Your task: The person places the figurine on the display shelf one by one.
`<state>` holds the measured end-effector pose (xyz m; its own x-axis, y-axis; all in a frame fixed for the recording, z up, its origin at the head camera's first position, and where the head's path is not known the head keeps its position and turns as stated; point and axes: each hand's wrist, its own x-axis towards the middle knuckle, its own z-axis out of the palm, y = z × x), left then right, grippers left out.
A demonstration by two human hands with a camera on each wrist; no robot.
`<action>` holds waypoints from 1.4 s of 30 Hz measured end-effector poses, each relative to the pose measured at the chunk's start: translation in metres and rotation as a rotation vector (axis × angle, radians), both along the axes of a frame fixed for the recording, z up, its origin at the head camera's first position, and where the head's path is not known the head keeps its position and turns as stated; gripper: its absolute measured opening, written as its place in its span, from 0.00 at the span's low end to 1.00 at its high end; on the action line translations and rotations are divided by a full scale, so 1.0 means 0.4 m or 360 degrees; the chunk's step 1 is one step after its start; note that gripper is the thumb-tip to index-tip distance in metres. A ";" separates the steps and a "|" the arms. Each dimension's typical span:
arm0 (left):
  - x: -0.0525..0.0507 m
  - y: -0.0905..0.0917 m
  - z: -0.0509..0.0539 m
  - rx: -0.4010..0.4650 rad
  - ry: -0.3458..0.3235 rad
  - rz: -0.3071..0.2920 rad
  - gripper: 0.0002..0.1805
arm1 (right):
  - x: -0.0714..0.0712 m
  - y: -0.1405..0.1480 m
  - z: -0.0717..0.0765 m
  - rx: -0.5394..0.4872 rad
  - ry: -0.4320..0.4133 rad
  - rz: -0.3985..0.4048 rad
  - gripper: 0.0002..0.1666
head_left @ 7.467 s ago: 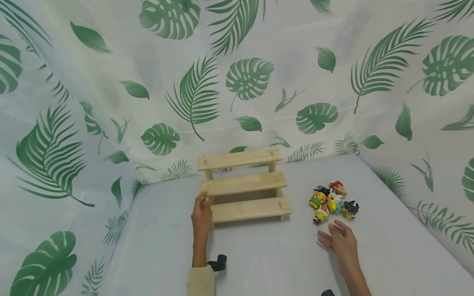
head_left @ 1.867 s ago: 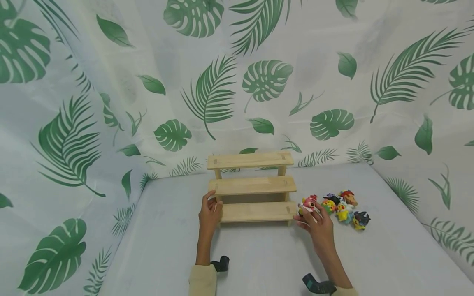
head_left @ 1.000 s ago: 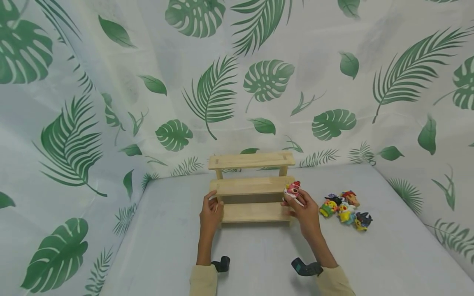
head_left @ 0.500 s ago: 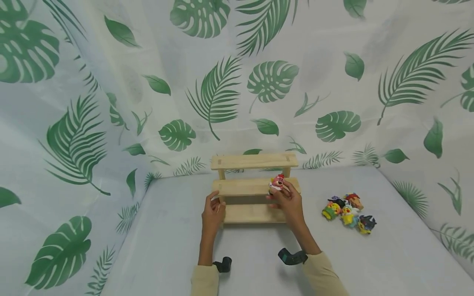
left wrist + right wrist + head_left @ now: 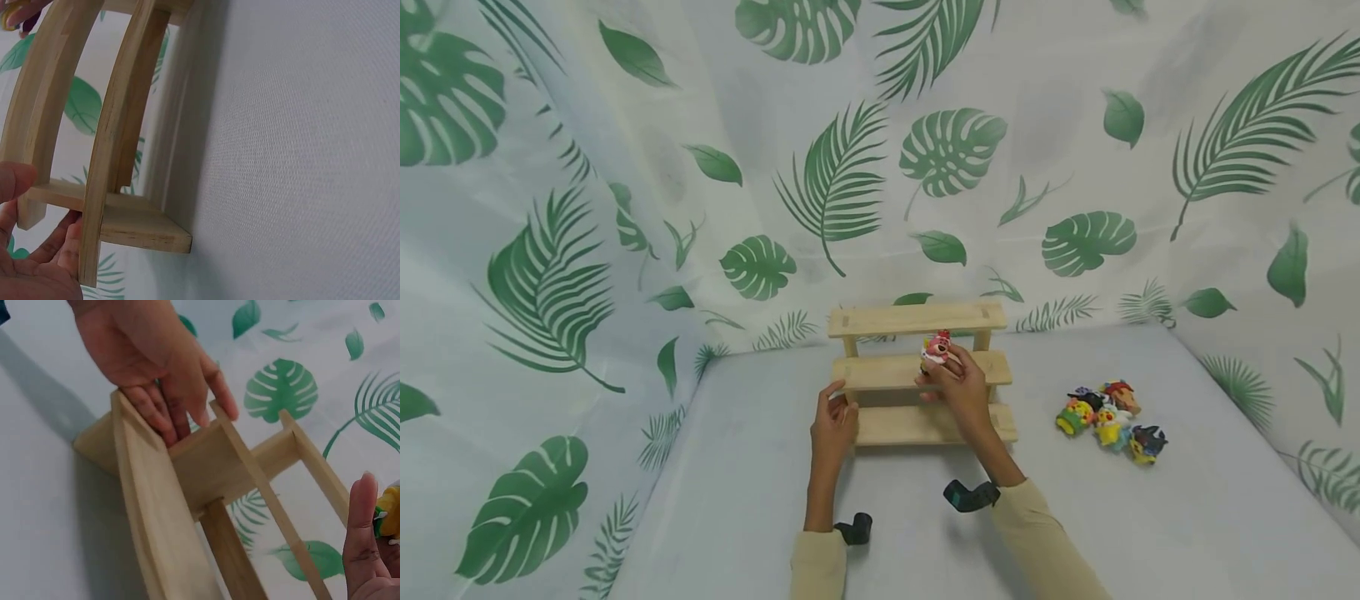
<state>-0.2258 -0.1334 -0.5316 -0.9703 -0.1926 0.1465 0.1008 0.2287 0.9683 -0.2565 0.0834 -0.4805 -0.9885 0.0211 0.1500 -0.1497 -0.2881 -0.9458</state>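
A small toy figurine [image 5: 937, 347] with a pink face, red top and white collar is pinched by my right hand [image 5: 964, 392], above the middle tier of a three-step wooden display stand [image 5: 880, 372]. In the right wrist view, just a yellow and green part of the figurine [image 5: 390, 509] shows beside my thumb. My left hand [image 5: 833, 429] grips the stand's left end by the lower and middle tiers. The left wrist view has its fingers behind the side piece of the stand [image 5: 115, 131], thumb on the near side.
To the right of the stand, several colourful figurines [image 5: 1108, 417] lie in a cluster on the white surface [image 5: 1195, 517]. Leaf-patterned sheeting [image 5: 955, 217] rises behind and at the sides. Black camera mounts [image 5: 972, 497] jut inward from both wrists.
My right hand took the pink-faced figurine from the cluster and carried it left and upward, to over the middle tier. My left hand stays at the stand's left end.
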 end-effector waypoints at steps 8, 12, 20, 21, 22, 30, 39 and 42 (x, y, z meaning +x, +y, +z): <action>-0.010 -0.003 -0.007 0.0034 -0.0025 0.0013 0.25 | -0.023 -0.038 0.041 0.0091 0.0045 0.0057 0.30; -0.007 -0.004 -0.009 0.0045 -0.0011 -0.0002 0.25 | -0.031 -0.047 0.045 0.0129 0.0058 0.0057 0.28; -0.010 -0.001 -0.007 0.0032 -0.0021 0.0017 0.26 | -0.056 -0.061 0.057 0.0265 0.0123 0.0071 0.27; -0.010 -0.001 -0.007 0.0033 -0.0019 0.0021 0.26 | -0.060 -0.064 0.060 0.0287 0.0140 0.0068 0.27; -0.010 -0.001 -0.007 0.0034 -0.0015 0.0020 0.26 | -0.064 -0.066 0.064 0.0300 0.0154 0.0066 0.27; -0.011 -0.003 -0.005 0.0066 -0.0060 0.0011 0.25 | -0.107 -0.087 0.096 0.0375 0.0246 0.0017 0.27; -0.018 0.002 -0.003 0.0029 -0.0024 0.0098 0.18 | -0.152 -0.115 0.104 0.0427 0.0328 0.0048 0.26; -0.024 -0.001 -0.001 -0.0022 0.0017 0.0163 0.18 | -0.168 -0.134 0.104 0.0429 0.0312 0.0036 0.27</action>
